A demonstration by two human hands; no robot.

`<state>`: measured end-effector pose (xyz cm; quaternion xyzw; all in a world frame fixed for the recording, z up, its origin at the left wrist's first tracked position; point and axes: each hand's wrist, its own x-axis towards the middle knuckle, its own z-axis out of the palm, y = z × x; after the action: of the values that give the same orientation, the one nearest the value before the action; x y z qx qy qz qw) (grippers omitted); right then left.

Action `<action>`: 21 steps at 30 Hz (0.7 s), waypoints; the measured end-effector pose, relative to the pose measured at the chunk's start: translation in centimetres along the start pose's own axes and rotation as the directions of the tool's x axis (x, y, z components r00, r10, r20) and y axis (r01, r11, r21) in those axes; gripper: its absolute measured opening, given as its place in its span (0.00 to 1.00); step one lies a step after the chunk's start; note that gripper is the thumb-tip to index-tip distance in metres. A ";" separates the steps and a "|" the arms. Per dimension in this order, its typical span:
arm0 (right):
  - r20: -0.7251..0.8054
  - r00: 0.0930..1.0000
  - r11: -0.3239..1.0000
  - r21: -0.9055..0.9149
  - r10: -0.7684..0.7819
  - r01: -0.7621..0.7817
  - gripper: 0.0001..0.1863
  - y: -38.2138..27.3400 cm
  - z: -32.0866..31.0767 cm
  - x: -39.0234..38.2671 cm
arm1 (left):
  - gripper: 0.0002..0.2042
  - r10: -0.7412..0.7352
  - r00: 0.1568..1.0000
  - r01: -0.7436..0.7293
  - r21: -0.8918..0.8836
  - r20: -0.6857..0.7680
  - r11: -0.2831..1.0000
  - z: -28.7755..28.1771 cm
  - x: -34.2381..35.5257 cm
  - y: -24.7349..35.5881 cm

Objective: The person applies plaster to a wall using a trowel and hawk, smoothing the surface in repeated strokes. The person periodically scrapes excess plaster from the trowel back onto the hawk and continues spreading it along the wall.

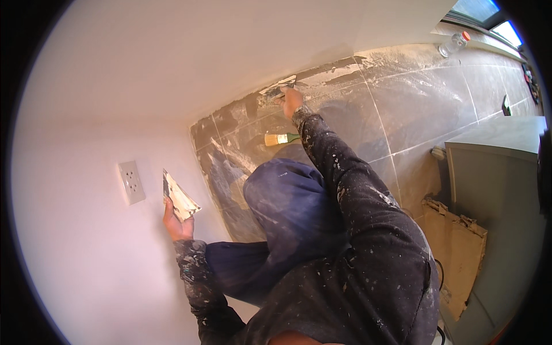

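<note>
My left hand (175, 221) holds a wide putty knife (180, 198) coated with cream compound, raised beside the white wall at the left. My right hand (290, 100) grips a second putty knife (277, 86) with its blade at the joint where the wall (230, 52) meets the grey tiled floor (414, 98), among white smears of compound. A flat paintbrush (276, 139) with pale bristles and a green handle lies on the tiles just below my right hand, partly behind my forearm. My bent legs in blue trousers (282, 201) rest on the floor between my hands.
A wall socket (132, 181) is at the left. A clear bottle with a red cap (451, 46) stands near the window (483, 14). A grey box-like unit (497, 190) stands at the right, with a soiled cardboard piece (457, 247) beside it. Small dark items lie at the far right.
</note>
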<state>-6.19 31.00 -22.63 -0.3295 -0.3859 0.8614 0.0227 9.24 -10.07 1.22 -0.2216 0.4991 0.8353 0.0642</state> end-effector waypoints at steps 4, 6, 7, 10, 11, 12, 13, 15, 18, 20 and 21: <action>-0.099 0.987 0.947 0.308 0.123 -0.087 0.27 -0.5 0.3 0.7 | 0.19 -0.020 1.000 0.020 -0.004 -0.018 1.000 0.2 0.0 -0.1; -0.030 0.997 0.991 0.117 -0.066 0.069 0.25 -0.5 0.2 1.2 | 0.20 -0.013 1.000 0.013 0.018 -0.001 1.000 0.2 0.0 -0.1; 0.078 0.969 0.966 -0.093 -0.235 0.241 0.25 -0.5 0.1 1.4 | 0.19 -0.019 1.000 0.019 0.013 -0.011 1.000 0.1 0.1 -0.2; 0.362 0.841 0.391 -0.762 -0.403 0.516 0.24 -0.6 -0.4 2.0 | 0.20 -0.035 0.999 0.036 0.009 -0.019 0.999 0.0 0.2 -0.3; 0.429 0.804 0.041 -0.873 -0.412 0.486 0.24 -0.8 -0.4 2.2 | 0.20 -0.044 0.999 0.044 0.014 -0.009 0.999 0.0 0.3 -0.3; 0.429 0.825 0.130 -0.855 -0.369 0.502 0.24 -1.1 -0.4 2.5 | 0.20 -0.050 0.999 0.050 0.022 -0.015 0.999 0.0 0.3 -0.3; 0.424 0.833 0.200 -0.836 -0.356 0.511 0.23 -1.4 -0.2 2.7 | 0.20 -0.044 0.999 0.044 0.023 0.004 0.999 0.1 0.4 -0.3; 0.477 0.817 0.114 -0.838 -0.324 0.534 0.22 -2.1 0.7 2.9 | 0.20 -0.031 0.999 0.031 0.027 0.009 0.999 0.3 0.4 -0.4; 0.485 0.830 0.103 -0.844 -0.277 0.527 0.21 -2.0 3.4 2.4 | 0.21 -0.033 0.999 0.032 0.040 0.023 0.999 0.6 0.5 -0.5; 0.280 0.939 0.689 -0.640 -0.201 0.339 0.21 -0.5 5.7 1.2 | 0.21 -0.042 0.999 0.042 0.068 0.008 0.997 0.8 0.6 -0.6; 0.207 0.966 0.823 -0.514 -0.155 0.242 0.20 0.6 6.9 0.5 | 0.21 -0.049 0.999 0.048 0.059 0.023 0.997 1.0 0.7 -0.6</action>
<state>-10.47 26.26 -20.00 -0.2122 -0.6433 0.7355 -0.0107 8.50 -9.02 0.80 -0.2213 0.5169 0.8212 0.0970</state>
